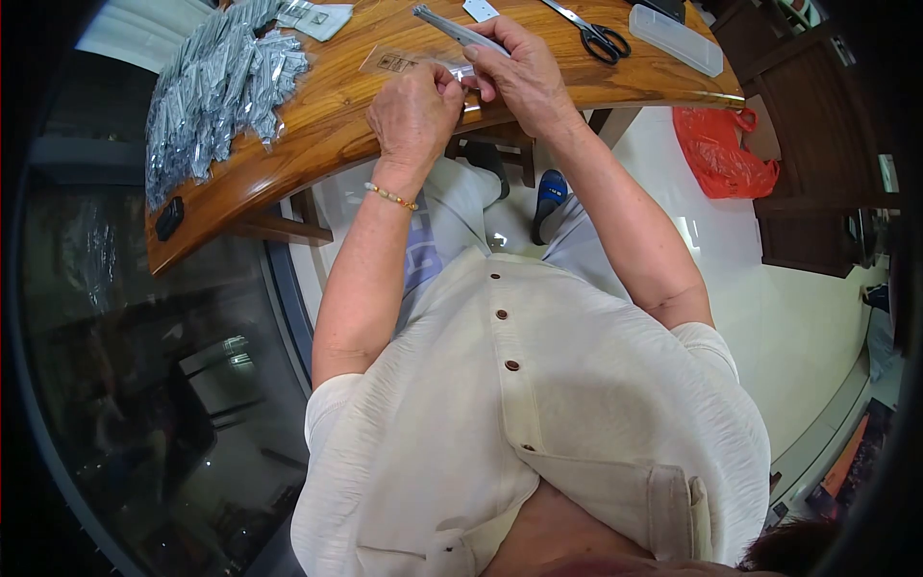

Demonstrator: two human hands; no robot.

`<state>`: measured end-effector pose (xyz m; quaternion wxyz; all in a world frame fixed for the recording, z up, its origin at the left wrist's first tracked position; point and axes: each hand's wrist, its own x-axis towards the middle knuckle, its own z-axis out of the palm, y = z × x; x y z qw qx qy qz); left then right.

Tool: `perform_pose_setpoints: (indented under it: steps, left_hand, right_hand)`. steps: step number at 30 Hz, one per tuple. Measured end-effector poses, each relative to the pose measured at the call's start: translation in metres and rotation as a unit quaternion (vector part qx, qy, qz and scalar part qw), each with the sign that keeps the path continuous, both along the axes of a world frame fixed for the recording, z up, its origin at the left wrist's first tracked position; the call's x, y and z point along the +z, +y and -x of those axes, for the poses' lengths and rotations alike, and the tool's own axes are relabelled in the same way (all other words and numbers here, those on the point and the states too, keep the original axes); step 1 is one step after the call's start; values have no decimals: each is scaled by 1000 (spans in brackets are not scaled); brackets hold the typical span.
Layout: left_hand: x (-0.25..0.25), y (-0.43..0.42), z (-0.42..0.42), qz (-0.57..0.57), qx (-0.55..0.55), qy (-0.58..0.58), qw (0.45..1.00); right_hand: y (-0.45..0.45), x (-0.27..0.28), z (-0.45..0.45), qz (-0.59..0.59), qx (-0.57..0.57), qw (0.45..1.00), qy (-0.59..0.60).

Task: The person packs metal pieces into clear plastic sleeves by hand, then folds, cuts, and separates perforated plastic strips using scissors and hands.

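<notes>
Both of my hands are close together above the wooden table's near edge. My left hand [418,111] is closed in a pinch on a clear plastic bag [392,62] with a dark printed label, which sticks out beyond the knuckles. In my right hand [524,82] is a long, slim grey object [450,27], gripped between thumb and fingers and pointing up to the left. Its exact kind is unclear. The right fingertips are also near the bag's end beside my left hand, where the fingers hide the contact.
A large heap of grey items in clear wrappers [226,91] covers the table's left side. Black-handled scissors [604,43], a translucent plastic case [676,40] and a white tag [480,10] lie at the back. A small black object [169,218] sits at the left corner. A red plastic bag [721,154] is on the floor.
</notes>
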<state>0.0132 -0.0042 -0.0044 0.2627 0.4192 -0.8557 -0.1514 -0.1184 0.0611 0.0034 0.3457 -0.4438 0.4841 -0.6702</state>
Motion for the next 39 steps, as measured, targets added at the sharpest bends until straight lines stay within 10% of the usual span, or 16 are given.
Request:
perform_pose_setpoints:
  steps: [39]
  left_hand:
    - [7,5,0,-53,19,21,998]
  right_hand:
    - [16,-8,3,-27,-13,997,-68]
